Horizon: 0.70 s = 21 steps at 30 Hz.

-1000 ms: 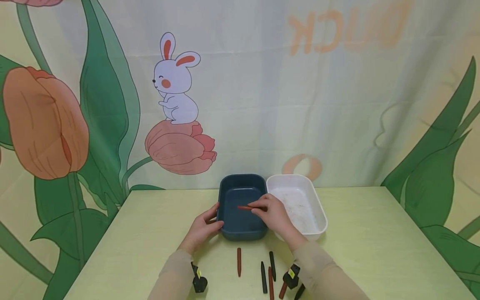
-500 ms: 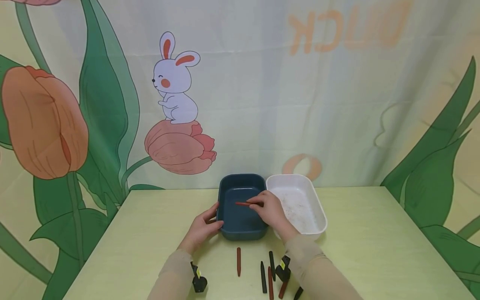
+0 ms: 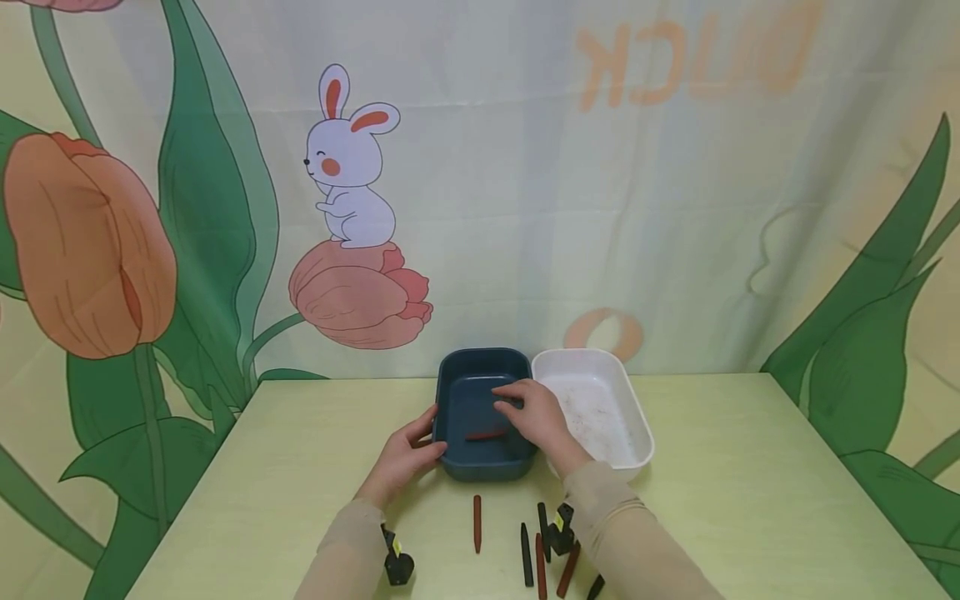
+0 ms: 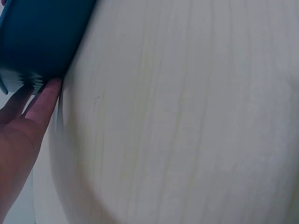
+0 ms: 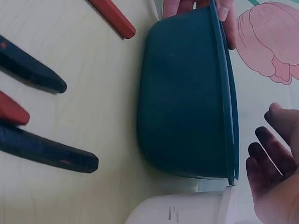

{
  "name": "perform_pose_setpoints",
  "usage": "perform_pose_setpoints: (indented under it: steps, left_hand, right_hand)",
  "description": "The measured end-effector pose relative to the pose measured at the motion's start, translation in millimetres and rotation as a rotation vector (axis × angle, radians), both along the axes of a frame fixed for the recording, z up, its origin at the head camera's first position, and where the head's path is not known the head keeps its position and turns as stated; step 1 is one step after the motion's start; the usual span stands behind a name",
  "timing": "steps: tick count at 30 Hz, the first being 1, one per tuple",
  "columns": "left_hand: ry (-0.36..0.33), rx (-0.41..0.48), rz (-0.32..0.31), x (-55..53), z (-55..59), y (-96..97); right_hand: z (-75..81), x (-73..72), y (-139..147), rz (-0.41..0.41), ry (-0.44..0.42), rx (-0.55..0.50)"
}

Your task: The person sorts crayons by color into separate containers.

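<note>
A dark blue plastic tub stands at the back of the table. My left hand holds its left side; in the right wrist view the left thumb lies over the rim. My right hand hovers above the tub's right part, thumb and fingers parted, with nothing between them. Below those fingers is a red crayon, inside the tub and slightly blurred; whether it touches the bottom I cannot tell. In the left wrist view, left fingers press against the tub's outer wall.
Against the tub's right side stands a white tub with faint stains inside. In front lie several crayons, among them a red one and a black one. A printed curtain hangs behind the table.
My right thumb and fingers have parted and let go of the red crayon, which has dropped lower in the blue tub. The left hand keeps its hold on the tub.
</note>
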<state>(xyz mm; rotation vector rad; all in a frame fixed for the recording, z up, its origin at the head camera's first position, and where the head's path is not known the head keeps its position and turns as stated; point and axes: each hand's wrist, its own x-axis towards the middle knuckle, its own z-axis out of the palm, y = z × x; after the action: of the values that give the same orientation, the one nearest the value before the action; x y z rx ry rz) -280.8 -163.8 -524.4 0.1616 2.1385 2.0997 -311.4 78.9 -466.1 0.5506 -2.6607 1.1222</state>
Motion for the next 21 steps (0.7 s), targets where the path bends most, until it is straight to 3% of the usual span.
perform_pose_setpoints:
  steps: [9, 21]
  left_hand:
    - [-0.008, -0.001, -0.005, -0.2, 0.0, -0.1]
    - [-0.012, -0.006, -0.002, -0.9, -1.0, -0.4]
  right_hand:
    - [3.4, 8.0, 4.1, 0.06, 0.011, -0.047]
    - [10.6, 31.9, 25.3, 0.208, -0.007, -0.097]
